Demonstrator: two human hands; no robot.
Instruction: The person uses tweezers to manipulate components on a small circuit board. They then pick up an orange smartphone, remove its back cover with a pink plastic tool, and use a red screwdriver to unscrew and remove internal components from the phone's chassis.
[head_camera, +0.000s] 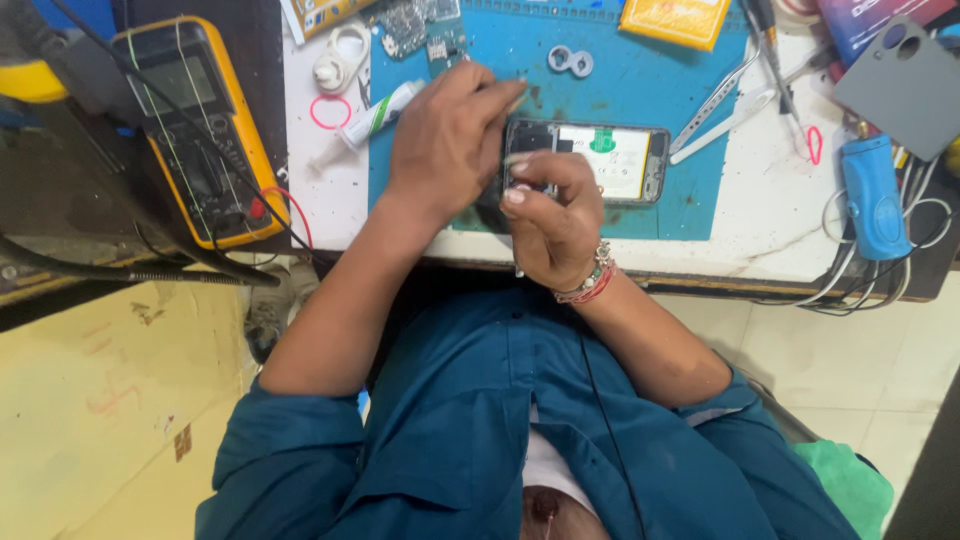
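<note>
Both hands pinch at the opened phone (600, 160) mid-frame on the blue mat (640, 80) — left hand (445, 135) steadying, right hand (550, 215) gripping its end — one slip could tear delicate parts.

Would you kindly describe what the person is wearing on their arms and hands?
Both arms wear a dark teal shirt with sleeves pushed up to about the elbows, leaving the forearms bare. The right hand has red thread and a beaded bracelet at its wrist. The left hand is bare, without gloves or rings visible.
</note>
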